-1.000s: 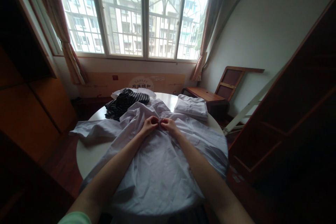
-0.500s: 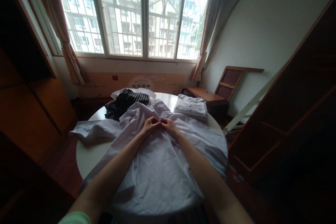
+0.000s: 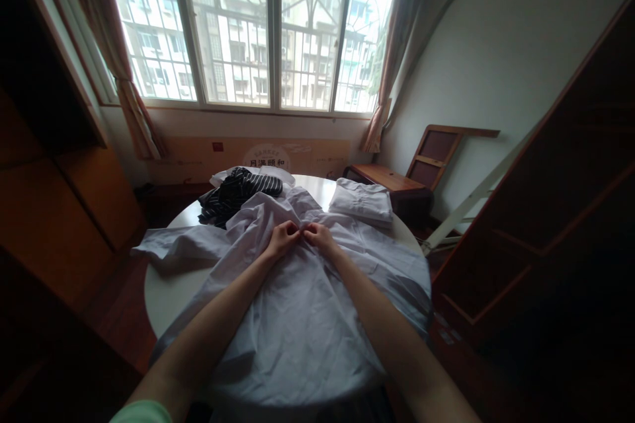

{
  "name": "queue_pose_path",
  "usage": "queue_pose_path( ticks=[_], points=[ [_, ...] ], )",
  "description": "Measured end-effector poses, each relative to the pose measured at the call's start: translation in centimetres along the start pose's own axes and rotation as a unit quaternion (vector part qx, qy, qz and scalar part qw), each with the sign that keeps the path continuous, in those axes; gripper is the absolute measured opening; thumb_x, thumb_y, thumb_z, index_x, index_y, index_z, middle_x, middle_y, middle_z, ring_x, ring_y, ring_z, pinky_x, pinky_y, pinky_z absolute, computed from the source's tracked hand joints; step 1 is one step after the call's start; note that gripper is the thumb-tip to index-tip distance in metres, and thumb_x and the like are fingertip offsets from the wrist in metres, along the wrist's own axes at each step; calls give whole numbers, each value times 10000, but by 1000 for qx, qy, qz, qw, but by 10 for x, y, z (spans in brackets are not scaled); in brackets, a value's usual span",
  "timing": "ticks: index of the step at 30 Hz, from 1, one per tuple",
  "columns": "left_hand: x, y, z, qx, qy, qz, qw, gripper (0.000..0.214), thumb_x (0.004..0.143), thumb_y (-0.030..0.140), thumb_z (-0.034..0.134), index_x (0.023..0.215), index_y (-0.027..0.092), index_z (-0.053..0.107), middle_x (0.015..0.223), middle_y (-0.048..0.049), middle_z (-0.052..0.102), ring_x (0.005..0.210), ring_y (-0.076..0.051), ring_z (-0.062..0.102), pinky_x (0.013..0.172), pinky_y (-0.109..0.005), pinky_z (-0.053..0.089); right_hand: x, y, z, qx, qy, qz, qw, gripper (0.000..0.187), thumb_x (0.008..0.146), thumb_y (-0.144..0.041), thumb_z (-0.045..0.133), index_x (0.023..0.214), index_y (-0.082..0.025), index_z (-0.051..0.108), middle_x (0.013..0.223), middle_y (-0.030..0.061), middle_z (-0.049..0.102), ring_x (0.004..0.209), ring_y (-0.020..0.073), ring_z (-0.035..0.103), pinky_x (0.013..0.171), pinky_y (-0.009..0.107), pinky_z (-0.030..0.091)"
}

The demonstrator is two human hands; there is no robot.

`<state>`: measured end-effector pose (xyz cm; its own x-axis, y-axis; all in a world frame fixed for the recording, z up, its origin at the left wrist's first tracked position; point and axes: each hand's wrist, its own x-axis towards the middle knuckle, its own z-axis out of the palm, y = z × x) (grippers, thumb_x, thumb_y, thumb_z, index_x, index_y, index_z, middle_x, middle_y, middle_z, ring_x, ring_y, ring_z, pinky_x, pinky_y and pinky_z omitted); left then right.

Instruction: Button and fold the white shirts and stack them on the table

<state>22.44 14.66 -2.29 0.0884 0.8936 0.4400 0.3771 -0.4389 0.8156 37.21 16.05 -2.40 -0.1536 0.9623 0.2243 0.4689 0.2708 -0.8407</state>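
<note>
A white shirt [image 3: 297, 317] lies spread over the round table, one sleeve stretched out to the left and its lower part reaching the near edge. Near the collar, my left hand [image 3: 284, 238] pinches the cloth at the front opening. Close beside it, my right hand [image 3: 318, 238] pinches the shirt from the other side, fingertips almost meeting the left ones. Whatever small part sits between the fingertips is too small to make out.
Behind the shirt lies a crumpled black striped garment [image 3: 238, 193] on other white cloth. Folded white clothes [image 3: 361, 201] are stacked at the back right of the white table [image 3: 161, 291]. A wooden chair [image 3: 430, 158] and a low wooden cabinet [image 3: 380, 177] stand beyond.
My fingertips have drawn slightly apart, the left hand shifting a little to the left. The shirt and the other clothes look the same.
</note>
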Motion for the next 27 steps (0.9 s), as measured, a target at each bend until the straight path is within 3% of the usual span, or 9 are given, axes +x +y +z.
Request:
queue_pose_path(
  ticks=[12,18,22,25,27],
  points=[
    [2,-6,1,-9,4,-16,1000,150,627,247,617,557,143,535,542,29,535,524,-88,469,470,-183,353,6,7,2,76,-26,42,996,77,684,-191,525,649,-152,582,481,-47,509,416,72,449,421,186,362],
    [3,-2,-1,-33,-6,-15,999,122,631,236,663,662,146,587,622,13,594,611,-119,551,580,-220,439,8,7,3,106,-38,51,992,76,682,-195,532,614,-161,538,468,-54,485,402,62,420,399,176,331],
    [2,2,-3,-9,-15,-28,999,213,747,327,620,839,135,621,812,-35,639,735,-159,594,670,-278,485,7,5,2,123,-50,55,990,122,679,-188,541,568,-166,494,441,-62,452,380,58,391,386,180,313],
    [-1,5,-4,6,7,-38,999,297,844,334,516,1076,151,553,1080,-69,575,916,-188,574,781,-366,495,5,3,0,129,-52,57,989,122,680,-196,556,575,-164,502,433,-64,448,376,59,393,382,181,318],
    [-2,6,-5,9,18,-39,999,319,861,327,494,1131,159,520,1147,-78,538,970,-196,554,814,-397,485,3,1,-1,130,-39,62,989,99,689,-208,562,612,-160,524,453,-58,470,385,62,413,385,180,336]
  ],
)
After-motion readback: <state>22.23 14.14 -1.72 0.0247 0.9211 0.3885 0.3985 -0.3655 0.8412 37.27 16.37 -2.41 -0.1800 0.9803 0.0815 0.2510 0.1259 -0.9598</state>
